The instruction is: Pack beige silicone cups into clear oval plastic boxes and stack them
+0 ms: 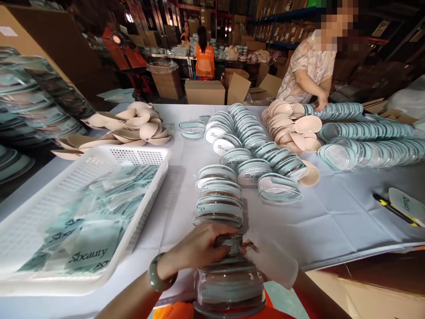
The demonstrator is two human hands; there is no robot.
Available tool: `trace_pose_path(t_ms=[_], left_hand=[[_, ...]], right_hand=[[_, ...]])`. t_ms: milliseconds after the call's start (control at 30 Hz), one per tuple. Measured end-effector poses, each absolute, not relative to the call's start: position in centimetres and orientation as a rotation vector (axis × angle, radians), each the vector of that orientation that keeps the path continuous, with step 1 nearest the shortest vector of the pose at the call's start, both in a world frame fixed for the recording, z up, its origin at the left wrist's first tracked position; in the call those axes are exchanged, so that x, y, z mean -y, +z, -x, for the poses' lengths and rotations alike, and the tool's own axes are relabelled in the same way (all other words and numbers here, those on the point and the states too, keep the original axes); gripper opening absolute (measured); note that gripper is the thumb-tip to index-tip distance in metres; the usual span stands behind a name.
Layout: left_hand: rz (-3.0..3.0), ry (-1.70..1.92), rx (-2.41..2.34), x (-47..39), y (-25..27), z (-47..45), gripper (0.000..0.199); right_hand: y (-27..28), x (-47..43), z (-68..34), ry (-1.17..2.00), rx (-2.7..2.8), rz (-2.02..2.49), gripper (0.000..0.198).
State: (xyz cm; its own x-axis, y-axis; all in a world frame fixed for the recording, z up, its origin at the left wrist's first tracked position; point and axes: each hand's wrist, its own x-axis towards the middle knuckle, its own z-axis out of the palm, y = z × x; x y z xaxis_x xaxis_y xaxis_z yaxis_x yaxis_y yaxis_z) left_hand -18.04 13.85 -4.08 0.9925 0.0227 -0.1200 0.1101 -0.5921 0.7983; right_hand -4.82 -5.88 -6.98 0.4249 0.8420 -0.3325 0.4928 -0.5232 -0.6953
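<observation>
A row of clear round cases [219, 204] with pale green inserts runs from the table's middle toward me. My left hand [199, 247], with a green bangle on its wrist, and my right hand [270, 261], in a white glove, both grip one clear case [231, 243] at the near end of that row. More stacked cases [229, 283] lie just below my hands, against my body.
A white basket [139, 155] of printed "beauty" sachets sits at left. Beige puffs [133, 126] and rows of cases [372, 133] lie farther back. A pen [393, 209] rests at right. A person opposite touches cases; others stand among cardboard boxes [204, 91].
</observation>
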Motion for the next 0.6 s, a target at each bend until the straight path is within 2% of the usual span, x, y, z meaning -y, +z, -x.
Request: trace_pose_path(t_ms=[133, 267, 367, 467, 600], left_hand=[[-2.293, -0.155, -0.171, -13.5, -3.1, 16.9, 0.045], [-2.474, -0.175, -0.239, -12.4, -3.2, 16.0, 0.032], [-2.580, -0.182, -0.283, -11.3, -3.6, 15.5, 0.027], [-2.664, -0.218, -0.300, -10.7, -3.8, 14.9, 0.028], [-2.554, -0.222, -0.135, -12.5, -3.1, 15.3, 0.027]], right_hand=[[-6.1, 4.9, 4.9, 0.843, 1.121, 2.182, 0.015], [-6.0, 4.1, 4.7, 0.860, 1.141, 2.004, 0.024], [-6.6, 4.0, 4.4, 0.849, 1.200, 1.963, 0.020], [-7.3, 4.2, 4.2, 0.973, 1.067, 1.888, 0.013], [-7.9, 4.2, 3.9, 1.033, 0.981, 1.834, 0.015]])
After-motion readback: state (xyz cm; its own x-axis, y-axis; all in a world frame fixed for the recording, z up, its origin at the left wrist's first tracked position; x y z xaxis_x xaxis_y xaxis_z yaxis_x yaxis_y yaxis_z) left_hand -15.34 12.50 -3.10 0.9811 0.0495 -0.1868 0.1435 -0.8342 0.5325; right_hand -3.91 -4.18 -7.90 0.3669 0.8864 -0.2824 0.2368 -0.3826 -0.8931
